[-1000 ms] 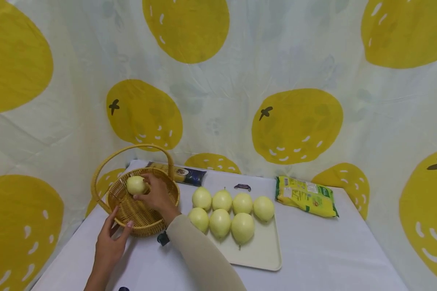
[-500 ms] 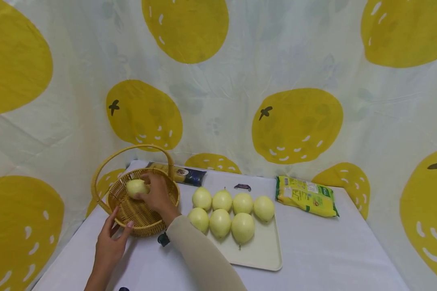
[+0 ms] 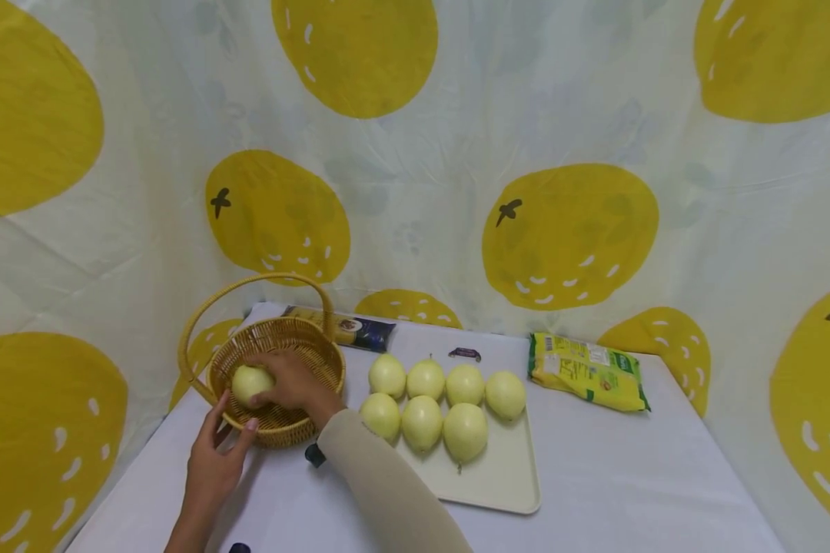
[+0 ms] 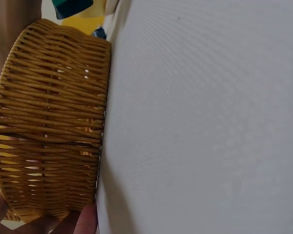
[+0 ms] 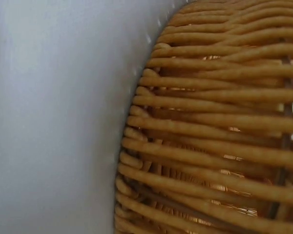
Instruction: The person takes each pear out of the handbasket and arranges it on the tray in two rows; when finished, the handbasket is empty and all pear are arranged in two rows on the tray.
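Observation:
The right hand (image 3: 292,380) grips a pale yellow-green pear (image 3: 250,385) inside a round wicker basket (image 3: 330,361), thumb on the near side and fingers over the back. The pear sits low, against the basket's left inner wall. At the near left, the left hand (image 3: 213,465) touches the basket's outside with spread, fairly straight fingers and thumb. Its fingertips (image 4: 87,220) lie along the woven wall in the left wrist view. The right wrist view holds mostly the basket's outer weave (image 5: 219,112) and white cloth; the right hand is out of that view.
Right of the basket, a cream tray (image 3: 501,484) bears several pears (image 3: 465,432) in two rows. A blue-and-gold packet (image 3: 363,335) lies behind the basket. At the back are a small dark wrapped item (image 3: 465,354) and a yellow-green bag (image 3: 588,371). The basket's handle (image 3: 249,286) arches upward.
The right hand has brought the pear lower and nearer along the basket's left side, its fingers now farther over the back of the pear. The left hand stays at the basket.

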`<state>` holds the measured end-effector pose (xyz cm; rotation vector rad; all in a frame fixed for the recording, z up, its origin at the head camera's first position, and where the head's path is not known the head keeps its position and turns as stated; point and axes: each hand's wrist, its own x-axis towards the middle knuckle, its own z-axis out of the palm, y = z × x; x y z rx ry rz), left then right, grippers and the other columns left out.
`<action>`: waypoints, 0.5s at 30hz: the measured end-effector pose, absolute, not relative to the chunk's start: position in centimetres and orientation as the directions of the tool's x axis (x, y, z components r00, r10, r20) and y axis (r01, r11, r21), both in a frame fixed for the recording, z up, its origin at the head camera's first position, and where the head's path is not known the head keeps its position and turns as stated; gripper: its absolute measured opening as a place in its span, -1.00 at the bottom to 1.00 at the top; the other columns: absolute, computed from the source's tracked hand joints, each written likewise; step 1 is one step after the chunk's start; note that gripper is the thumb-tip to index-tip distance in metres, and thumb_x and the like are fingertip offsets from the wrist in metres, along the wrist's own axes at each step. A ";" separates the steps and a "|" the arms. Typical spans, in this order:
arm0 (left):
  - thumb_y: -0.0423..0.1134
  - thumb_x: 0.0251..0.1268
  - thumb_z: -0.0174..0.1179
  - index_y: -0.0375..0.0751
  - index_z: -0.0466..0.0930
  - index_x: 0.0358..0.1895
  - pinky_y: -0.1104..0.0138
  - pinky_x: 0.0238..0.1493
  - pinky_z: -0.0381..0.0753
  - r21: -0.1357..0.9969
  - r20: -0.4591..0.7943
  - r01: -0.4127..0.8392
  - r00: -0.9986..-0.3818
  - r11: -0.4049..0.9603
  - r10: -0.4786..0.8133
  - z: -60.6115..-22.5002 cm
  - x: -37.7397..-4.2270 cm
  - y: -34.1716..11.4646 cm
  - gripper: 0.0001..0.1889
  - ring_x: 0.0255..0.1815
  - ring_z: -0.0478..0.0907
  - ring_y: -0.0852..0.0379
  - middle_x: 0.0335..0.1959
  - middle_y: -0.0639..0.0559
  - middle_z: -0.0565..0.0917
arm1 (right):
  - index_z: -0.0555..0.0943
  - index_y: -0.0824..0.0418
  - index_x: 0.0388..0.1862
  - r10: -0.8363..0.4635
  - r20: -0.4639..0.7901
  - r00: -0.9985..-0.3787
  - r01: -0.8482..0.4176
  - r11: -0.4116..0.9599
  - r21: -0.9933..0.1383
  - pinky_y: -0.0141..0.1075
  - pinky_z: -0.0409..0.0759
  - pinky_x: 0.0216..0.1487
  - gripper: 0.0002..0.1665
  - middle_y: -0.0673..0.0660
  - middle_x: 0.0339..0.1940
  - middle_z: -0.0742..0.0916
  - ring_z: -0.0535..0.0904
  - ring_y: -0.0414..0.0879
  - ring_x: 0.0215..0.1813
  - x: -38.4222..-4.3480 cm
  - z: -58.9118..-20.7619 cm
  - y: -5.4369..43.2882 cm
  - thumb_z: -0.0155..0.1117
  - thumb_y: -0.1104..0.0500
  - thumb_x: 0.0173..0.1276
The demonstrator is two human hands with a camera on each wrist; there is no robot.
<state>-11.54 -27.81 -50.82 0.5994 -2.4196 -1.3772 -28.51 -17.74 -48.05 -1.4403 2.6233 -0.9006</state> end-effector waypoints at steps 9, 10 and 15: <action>0.10 0.58 0.24 0.16 -0.08 0.78 -0.40 0.55 0.25 0.868 0.057 -0.199 -0.870 0.454 -0.489 -50.6 -11.6 -27.4 -0.10 0.61 0.24 -0.54 0.75 -0.30 0.06 | 0.64 -0.09 0.44 -0.712 0.198 -0.673 -0.651 0.443 -0.617 -0.49 0.55 0.23 -0.19 -0.10 0.28 0.74 0.58 -0.26 0.28 -28.3 -47.5 -17.2 0.69 -0.08 0.20; 0.11 0.57 0.24 0.17 -0.09 0.78 -0.40 0.54 0.25 0.868 0.054 -0.201 -0.871 0.454 -0.489 -50.5 -11.6 -27.4 -0.10 0.61 0.23 -0.55 0.75 -0.31 0.06 | 0.63 -0.11 0.45 -0.707 0.202 -0.677 -0.649 0.445 -0.618 -0.49 0.55 0.22 -0.19 -0.10 0.29 0.72 0.57 -0.27 0.27 -28.2 -47.4 -17.2 0.69 -0.09 0.21; 0.14 0.56 0.24 0.19 -0.11 0.78 -0.39 0.52 0.30 0.867 0.043 -0.209 -0.873 0.452 -0.485 -50.6 -11.5 -27.7 -0.08 0.61 0.22 -0.55 0.76 -0.31 0.02 | 0.60 -0.21 0.48 -0.681 0.239 -0.692 -0.644 0.432 -0.632 -0.48 0.56 0.15 -0.19 -0.07 0.31 0.66 0.55 -0.29 0.20 -27.5 -46.8 -16.9 0.65 -0.15 0.23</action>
